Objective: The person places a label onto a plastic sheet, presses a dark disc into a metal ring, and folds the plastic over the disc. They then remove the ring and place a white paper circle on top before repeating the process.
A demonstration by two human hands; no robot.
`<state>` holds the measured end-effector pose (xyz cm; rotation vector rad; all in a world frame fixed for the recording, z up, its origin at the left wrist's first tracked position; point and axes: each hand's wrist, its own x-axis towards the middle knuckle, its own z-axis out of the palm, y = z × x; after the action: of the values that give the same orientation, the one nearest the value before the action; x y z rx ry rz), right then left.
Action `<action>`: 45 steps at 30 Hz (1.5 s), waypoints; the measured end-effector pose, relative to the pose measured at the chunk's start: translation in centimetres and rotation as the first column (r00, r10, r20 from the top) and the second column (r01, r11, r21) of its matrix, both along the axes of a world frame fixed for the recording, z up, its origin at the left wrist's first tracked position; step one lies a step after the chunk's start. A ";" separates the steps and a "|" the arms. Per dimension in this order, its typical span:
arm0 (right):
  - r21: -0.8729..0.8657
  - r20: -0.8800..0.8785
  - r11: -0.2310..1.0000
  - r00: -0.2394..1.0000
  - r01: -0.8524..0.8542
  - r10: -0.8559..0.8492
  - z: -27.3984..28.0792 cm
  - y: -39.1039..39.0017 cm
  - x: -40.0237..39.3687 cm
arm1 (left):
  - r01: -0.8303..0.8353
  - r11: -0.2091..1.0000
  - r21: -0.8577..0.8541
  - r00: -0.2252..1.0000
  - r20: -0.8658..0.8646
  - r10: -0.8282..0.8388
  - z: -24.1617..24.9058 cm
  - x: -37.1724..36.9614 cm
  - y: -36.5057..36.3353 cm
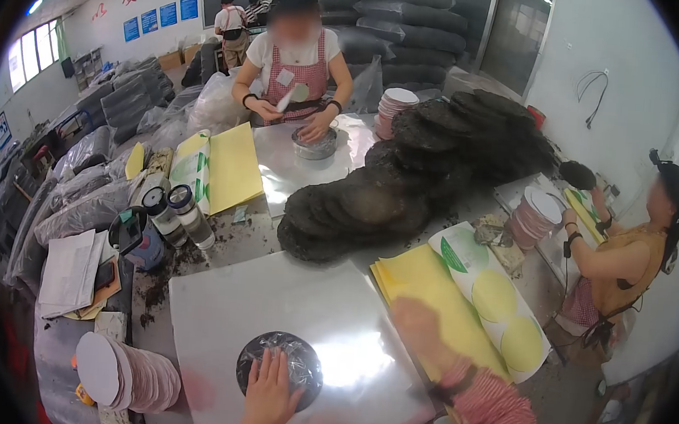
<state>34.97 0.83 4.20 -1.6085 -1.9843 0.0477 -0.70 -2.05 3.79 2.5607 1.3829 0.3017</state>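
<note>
The left hand (268, 388) presses open, fingers spread, on a plastic-wrapped dark disc (305, 359) at the near part of the shiny sheet (224, 307). To the right, the right hand (420, 323) is a blur over yellow paper (459, 317); I can't tell its grip. Dark round slabs (355, 213) lie heaped beyond, paper circles (131, 375) near left.

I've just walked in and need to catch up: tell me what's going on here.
The wearer's left hand lies flat on a plastic-wrapped dark disc on a shiny sheet. The right hand, blurred, is at the yellow paper alongside. Across the table, a co-worker has a hand on another wrapped round piece. Dark round pads lie heaped between them.
</note>
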 end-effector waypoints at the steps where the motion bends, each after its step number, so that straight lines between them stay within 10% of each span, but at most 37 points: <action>1: 0.335 0.079 0.929 0.978 0.155 -0.192 -3.1 2.1 4.8 | 0.011 1.000 0.019 1.000 -0.026 -0.010 0.0 0.0 -0.1; 4: 0.484 0.469 0.841 0.739 0.244 -0.484 -5.9 5.0 15.2 | -0.006 1.000 -0.007 1.000 -0.006 0.006 -0.2 0.0 -0.1; 8: 0.512 0.472 0.826 0.726 0.235 -0.500 -8.7 6.8 17.1 | -0.009 1.000 -0.005 1.000 -0.007 0.009 0.2 -0.3 -0.3; 11: 0.188 0.384 0.849 0.758 0.494 -0.527 -7.2 6.6 16.8 | 0.001 1.000 -0.013 1.000 0.025 -0.001 0.4 -0.1 -0.1; 13: 0.071 -0.141 0.764 0.765 0.641 -0.629 -5.9 6.4 16.3 | 0.001 1.000 0.003 1.000 0.007 -0.001 0.3 -0.1 -0.3; 17: 0.011 -0.060 0.771 0.770 0.637 -0.635 -5.9 6.2 13.6 | 0.005 0.999 0.032 0.999 -0.047 -0.004 0.9 -0.1 -0.6; 20: 0.384 0.042 0.734 0.783 0.561 -0.621 -4.6 6.1 12.4 | -0.028 0.998 0.061 0.999 -0.020 0.029 0.0 -0.5 -0.8; 25: -0.088 0.030 0.883 0.888 0.461 -0.460 -3.2 5.2 18.7 | -0.036 0.996 0.082 0.999 0.042 0.033 -0.4 -0.3 -0.7; 31: -0.173 -0.361 0.955 0.887 0.239 -0.288 -4.4 5.3 24.4 | -0.057 0.996 0.069 0.998 0.030 0.055 -0.5 -0.2 -0.7; 37: -0.149 -0.387 0.937 0.853 0.317 -0.350 -4.0 4.8 22.8 | -0.058 0.996 0.066 0.998 0.030 0.056 -0.5 -0.2 -0.8; 39: -0.021 0.044 0.937 0.937 0.349 -0.348 -2.4 4.1 20.5 | -0.055 0.997 0.060 0.998 0.010 0.054 -0.4 -0.1 -0.7; 45: -0.194 -0.380 0.912 0.829 0.361 -0.410 -3.8 5.1 22.6 | -0.041 0.998 0.056 0.999 0.020 0.040 -0.2 -0.2 -0.7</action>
<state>57.58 5.88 0.42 -1.8655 -1.3293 0.3248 -0.87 -2.79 3.64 2.5708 1.4413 0.3755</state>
